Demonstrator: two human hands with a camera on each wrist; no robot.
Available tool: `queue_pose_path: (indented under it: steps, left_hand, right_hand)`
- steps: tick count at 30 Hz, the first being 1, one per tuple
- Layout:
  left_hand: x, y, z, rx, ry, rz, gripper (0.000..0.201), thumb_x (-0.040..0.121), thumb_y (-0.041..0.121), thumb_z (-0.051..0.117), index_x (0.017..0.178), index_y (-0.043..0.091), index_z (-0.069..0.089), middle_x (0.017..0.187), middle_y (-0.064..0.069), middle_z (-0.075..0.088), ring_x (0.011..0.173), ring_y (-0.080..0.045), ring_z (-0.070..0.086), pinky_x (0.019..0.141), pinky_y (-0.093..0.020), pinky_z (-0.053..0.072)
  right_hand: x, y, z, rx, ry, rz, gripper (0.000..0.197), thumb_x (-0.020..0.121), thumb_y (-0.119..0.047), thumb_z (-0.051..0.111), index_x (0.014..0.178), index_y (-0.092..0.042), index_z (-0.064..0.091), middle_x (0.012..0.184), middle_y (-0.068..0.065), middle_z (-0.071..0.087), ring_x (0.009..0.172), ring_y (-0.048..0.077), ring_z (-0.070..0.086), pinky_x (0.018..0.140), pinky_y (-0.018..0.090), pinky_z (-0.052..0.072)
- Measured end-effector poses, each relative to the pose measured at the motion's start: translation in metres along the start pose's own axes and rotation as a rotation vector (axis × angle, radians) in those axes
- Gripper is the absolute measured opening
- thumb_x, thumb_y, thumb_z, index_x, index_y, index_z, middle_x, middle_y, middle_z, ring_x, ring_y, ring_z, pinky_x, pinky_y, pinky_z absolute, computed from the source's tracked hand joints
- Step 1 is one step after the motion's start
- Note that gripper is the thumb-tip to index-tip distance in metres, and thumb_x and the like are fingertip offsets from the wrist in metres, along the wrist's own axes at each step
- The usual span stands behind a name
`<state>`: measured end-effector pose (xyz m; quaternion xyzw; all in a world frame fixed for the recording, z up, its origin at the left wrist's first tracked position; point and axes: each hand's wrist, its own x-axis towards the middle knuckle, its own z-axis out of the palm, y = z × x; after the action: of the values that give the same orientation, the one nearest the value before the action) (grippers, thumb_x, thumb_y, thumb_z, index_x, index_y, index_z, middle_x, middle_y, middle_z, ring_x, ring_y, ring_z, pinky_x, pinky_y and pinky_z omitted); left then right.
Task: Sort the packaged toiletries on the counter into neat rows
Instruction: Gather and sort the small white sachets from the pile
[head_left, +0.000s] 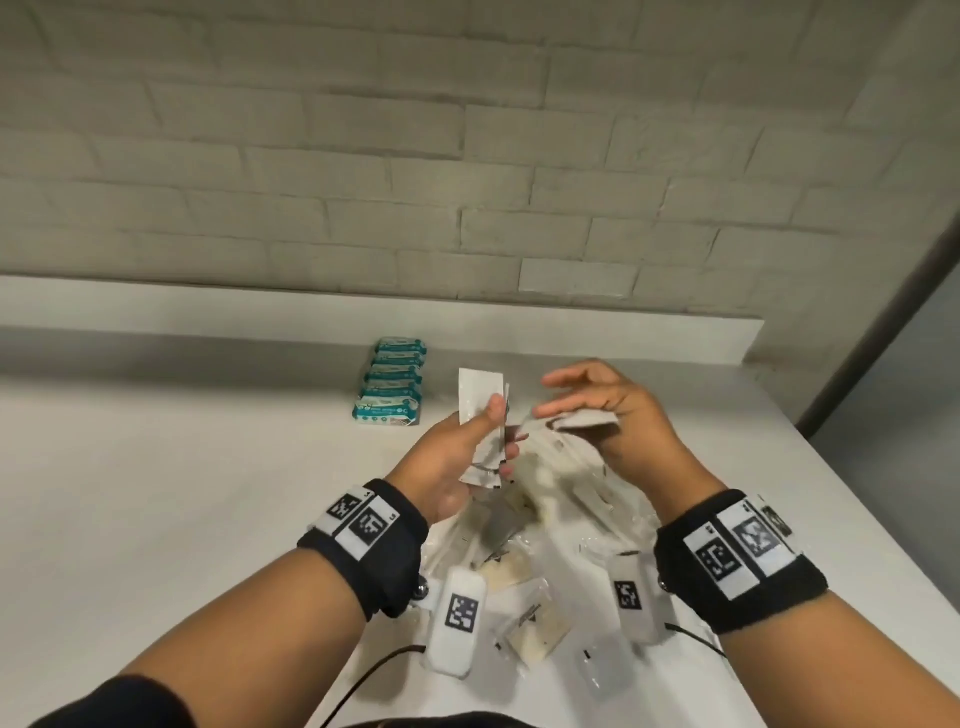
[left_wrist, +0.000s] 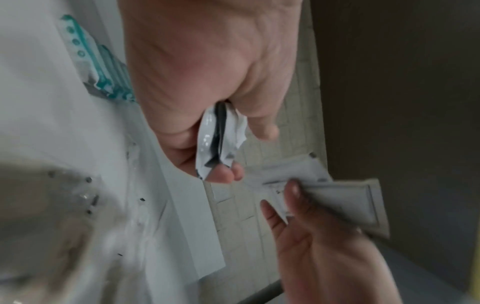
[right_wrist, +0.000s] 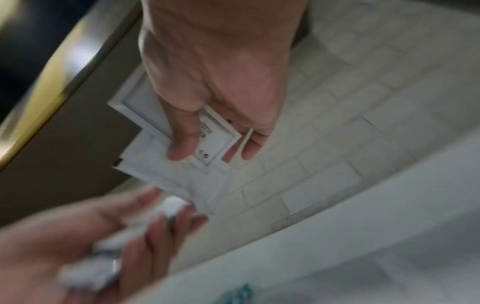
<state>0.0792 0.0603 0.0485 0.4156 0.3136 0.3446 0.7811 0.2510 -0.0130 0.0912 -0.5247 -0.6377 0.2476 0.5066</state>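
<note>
My left hand (head_left: 467, 441) is raised over the counter and grips a few white sachets (head_left: 480, 400) upright between thumb and fingers; the left wrist view shows these sachets (left_wrist: 221, 135) crumpled in the palm. To its right my right hand (head_left: 592, 410) pinches flat white sachets (head_left: 587, 418) between thumb and fingers, seen fanned as sachets (right_wrist: 187, 144) in the right wrist view. A neat row of teal-and-white packets (head_left: 392, 384) lies at the back of the counter (head_left: 156, 467). Under both hands sits a loose pile of clear and white packets (head_left: 535, 525).
A raised white ledge (head_left: 208, 301) and a pale brick wall (head_left: 415, 156) close off the back. The counter's right edge (head_left: 852, 525) runs diagonally beside my right forearm. More clear packets (head_left: 535, 629) lie near the front between my wrists.
</note>
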Motion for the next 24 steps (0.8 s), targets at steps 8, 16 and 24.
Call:
queue_pose_path:
  steps: [8,16,24]
  left_hand:
    - [0.01,-0.004,0.026,0.039,0.124,0.19,0.036,0.085,-0.006,0.064,0.114,0.015,0.063,0.1,-0.002,0.075,0.094,-0.018,0.071,0.077,-0.033,0.058]
    - [0.01,-0.018,0.061,0.089,0.007,0.21,0.03,0.084,-0.006,0.063,0.107,0.014,0.064,0.094,0.0,0.076,0.086,-0.011,0.072,0.066,-0.019,0.055]
    - [0.014,-0.026,0.058,0.292,0.072,0.168,0.044,0.078,0.0,0.074,0.119,0.006,0.058,0.104,-0.013,0.073,0.092,-0.027,0.071,0.083,-0.039,0.056]
  right_hand:
    - [-0.025,0.022,-0.03,0.062,0.126,0.243,0.025,0.081,-0.001,0.07,0.094,-0.023,0.068,0.093,0.001,0.066,0.082,0.002,0.066,0.072,0.013,0.05]
    - [-0.015,0.024,-0.027,0.365,0.05,0.431,0.037,0.093,-0.021,0.059,0.128,-0.013,0.049,0.115,0.009,0.069,0.103,0.026,0.068,0.083,0.041,0.057]
    - [-0.009,0.043,-0.03,0.543,0.227,0.527,0.034,0.09,-0.009,0.062,0.123,-0.005,0.053,0.114,0.019,0.068,0.102,0.037,0.067,0.091,0.057,0.051]
